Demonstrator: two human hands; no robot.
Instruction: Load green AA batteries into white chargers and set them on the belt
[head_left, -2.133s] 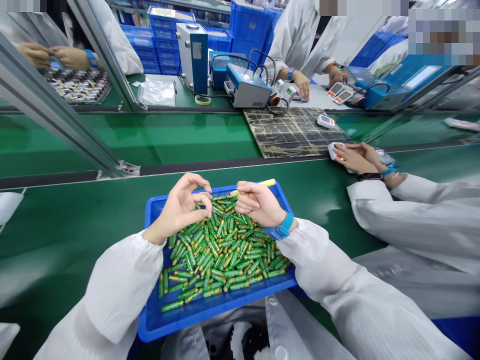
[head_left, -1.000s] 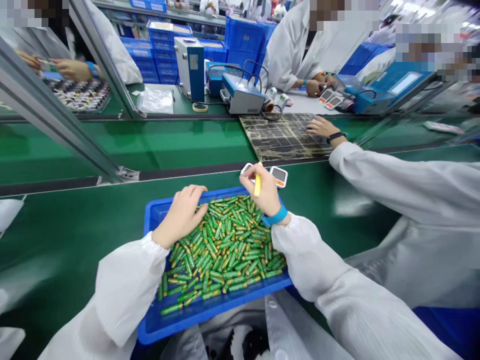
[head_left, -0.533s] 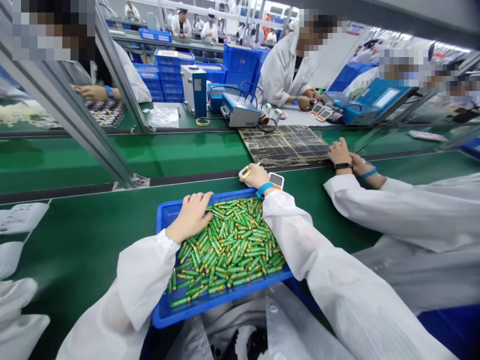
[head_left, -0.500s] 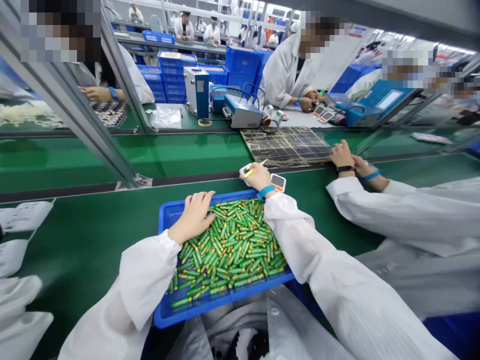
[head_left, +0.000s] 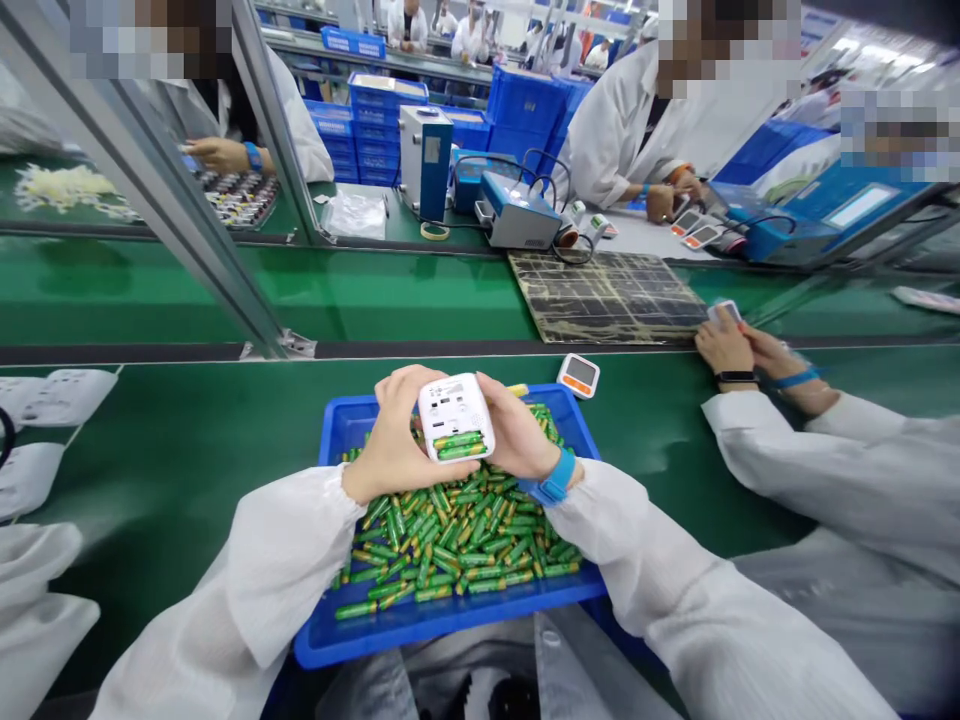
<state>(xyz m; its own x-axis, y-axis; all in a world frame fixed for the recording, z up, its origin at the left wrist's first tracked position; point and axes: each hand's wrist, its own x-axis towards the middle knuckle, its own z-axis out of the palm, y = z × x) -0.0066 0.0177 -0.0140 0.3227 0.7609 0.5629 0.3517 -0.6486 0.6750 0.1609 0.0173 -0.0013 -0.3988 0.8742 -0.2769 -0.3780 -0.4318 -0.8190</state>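
Between my two hands, above the tray, is a white digital device (head_left: 454, 400) with its back facing me. Two green batteries (head_left: 460, 445) lie side by side in its uncovered battery slot. My left hand (head_left: 391, 435) wraps its left side, thumb along the lower edge. At the right side my right hand (head_left: 517, 432) grips it, and a thin yellow stick (head_left: 517, 390) pokes out behind those fingers. Below, a blue tray (head_left: 390, 635) holds many loose green batteries (head_left: 480, 550). A similar device (head_left: 579, 375), screen up with orange buttons, lies just beyond the tray's far right corner.
White casings (head_left: 64, 398) lie at the left on the green bench. A co-worker's hands (head_left: 727, 350) hold a white device at the right, by a dark gridded panel (head_left: 607, 297). A metal post (head_left: 172, 190) slants down at the left. Blue-and-grey instruments (head_left: 517, 210) stand across.
My right hand has brought the white device back from beyond the tray, over the batteries. My left hand has left the tray's edge and closed on the device. The view has shifted slightly.
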